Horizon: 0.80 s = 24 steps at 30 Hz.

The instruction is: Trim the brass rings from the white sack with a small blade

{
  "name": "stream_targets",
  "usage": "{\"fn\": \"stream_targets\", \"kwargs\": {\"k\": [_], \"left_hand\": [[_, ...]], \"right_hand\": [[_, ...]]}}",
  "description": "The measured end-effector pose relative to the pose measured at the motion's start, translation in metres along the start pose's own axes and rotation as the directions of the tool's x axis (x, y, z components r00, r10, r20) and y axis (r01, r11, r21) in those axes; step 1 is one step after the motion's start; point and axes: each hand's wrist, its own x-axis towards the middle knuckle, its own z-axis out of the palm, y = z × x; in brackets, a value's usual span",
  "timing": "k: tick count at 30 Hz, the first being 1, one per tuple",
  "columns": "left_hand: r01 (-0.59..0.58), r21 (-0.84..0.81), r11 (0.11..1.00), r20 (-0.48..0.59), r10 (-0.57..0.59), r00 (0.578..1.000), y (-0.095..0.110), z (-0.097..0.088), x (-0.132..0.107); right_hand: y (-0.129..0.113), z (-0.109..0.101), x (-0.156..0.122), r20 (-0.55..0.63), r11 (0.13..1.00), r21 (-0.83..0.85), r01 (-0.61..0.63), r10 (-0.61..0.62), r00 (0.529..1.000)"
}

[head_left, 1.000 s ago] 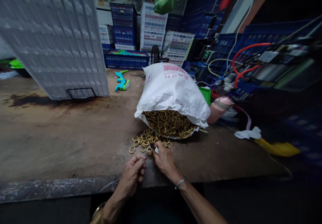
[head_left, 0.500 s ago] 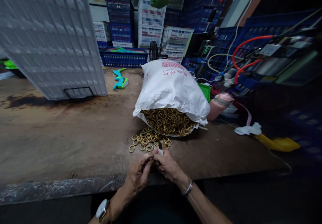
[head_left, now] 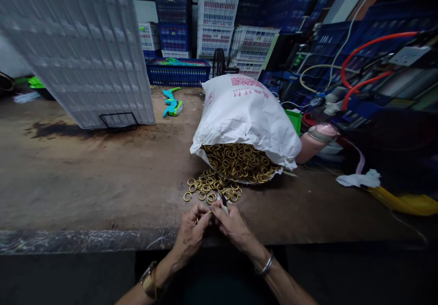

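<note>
"Head camera shows two hands drawn together near the front edge of the worn brown table (head_left: 102, 181). What's in each grip?"

"The left hand (head_left: 191, 228) has thumb and fingers pressed together on at least one gold-coloured metal ring (head_left: 196, 220), mostly hidden by the fingers. The right hand (head_left: 237, 228) is wrapped around a slim tool with a pale handle and narrow dark tip (head_left: 225, 208)."

"Why so close?"

"Probably so one hand steadies the ring while the other's fingertips work at it. The tool's tip points up and away from the fingers, perhaps to keep it clear."

"And the loose rings?"

"A small heap of round, gold-coloured rings (head_left: 206, 186) lies just beyond the hands, in front of a white woven-looking sack with red print (head_left: 246, 118). The sack lies on its side, mouth towards the person, presumably for easy reach; more rings fill the opening. Its cloth is creased and bulging, the rings smooth and dully shiny."

"What's that panel on the left?"

"A translucent, ribbed, plastic-looking panel (head_left: 82, 54), standing on edge. The black wire frame (head_left: 117, 113) at its foot may prop it."
</note>
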Motion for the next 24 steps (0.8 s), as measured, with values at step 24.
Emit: {"fn": "stream_targets", "kwargs": {"k": [24], "left_hand": [[0.319,-0.317,0.893,0.184,-0.271,0.945,0.002,-0.005,-0.011]], "right_hand": [[0.001,-0.006,-0.001,-0.047,0.843,-0.478,0.245,-0.304,0.952]]}}
